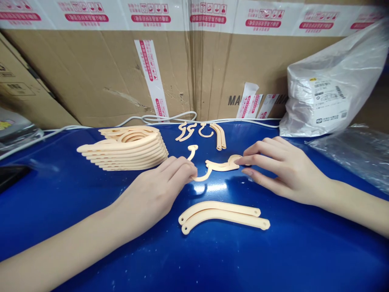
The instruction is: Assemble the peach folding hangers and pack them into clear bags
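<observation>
The person's left hand pinches a curved cream hook above the blue counter. The right hand, thumb and fingers slightly parted, touches small cream pieces just beside the hook; whether it grips them cannot be told. Nearer the viewer lie two long curved strips, side by side. Left of them, farther back, is a stack of cream hangers; behind stand cardboard boxes.

A blue table carries stacked cream pieces and curved strips.
</observation>
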Demonstrator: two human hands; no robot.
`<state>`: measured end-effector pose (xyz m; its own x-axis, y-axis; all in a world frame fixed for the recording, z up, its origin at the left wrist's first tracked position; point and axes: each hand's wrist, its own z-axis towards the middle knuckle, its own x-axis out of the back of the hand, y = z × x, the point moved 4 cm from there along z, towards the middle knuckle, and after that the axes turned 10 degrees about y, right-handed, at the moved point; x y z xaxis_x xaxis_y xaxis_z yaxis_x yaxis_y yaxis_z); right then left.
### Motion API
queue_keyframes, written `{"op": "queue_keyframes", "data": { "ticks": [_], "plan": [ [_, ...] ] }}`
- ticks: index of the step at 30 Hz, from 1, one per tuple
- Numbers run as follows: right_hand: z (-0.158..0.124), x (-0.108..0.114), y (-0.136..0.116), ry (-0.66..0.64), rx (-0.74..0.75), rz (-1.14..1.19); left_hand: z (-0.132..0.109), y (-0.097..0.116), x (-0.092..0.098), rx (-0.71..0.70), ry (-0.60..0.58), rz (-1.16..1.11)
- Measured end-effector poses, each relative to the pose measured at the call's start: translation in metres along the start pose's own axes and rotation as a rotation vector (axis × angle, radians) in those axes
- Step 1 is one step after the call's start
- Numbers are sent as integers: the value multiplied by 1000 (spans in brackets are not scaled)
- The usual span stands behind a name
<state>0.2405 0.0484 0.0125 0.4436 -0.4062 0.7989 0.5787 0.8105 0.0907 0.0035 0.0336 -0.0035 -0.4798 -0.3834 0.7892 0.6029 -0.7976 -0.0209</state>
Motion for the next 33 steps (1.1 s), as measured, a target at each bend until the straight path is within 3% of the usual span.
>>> {"op": "queue_keyframes", "data": {
  "ticks": [4,8,15,21,24,27,30,33],
  "plan": [
    [2,0,-10,28,8,56,3,6,8,-10,117,-46],
    [8,2,-13,44,4,17,1,7,13,-30,137,-10],
    [41,5,-28,74,-10,30,2,11,14,9,84,-334],
    [59,-1,-43,5,39,64,-1,16,14,62,53,-522],
    [53,-3,-40,-51,-47,97,0,15,15,63,53,-528],
    [39,-8,-31,-111,-241,167,3,12,17,63,67,-490],
    [24,-17,-20,-137,-516,387,4,11,20,62,91,-466],
    [16,-26,-14,-108,-734,685,2,17,18,-1,29,-423]
  ]
}}
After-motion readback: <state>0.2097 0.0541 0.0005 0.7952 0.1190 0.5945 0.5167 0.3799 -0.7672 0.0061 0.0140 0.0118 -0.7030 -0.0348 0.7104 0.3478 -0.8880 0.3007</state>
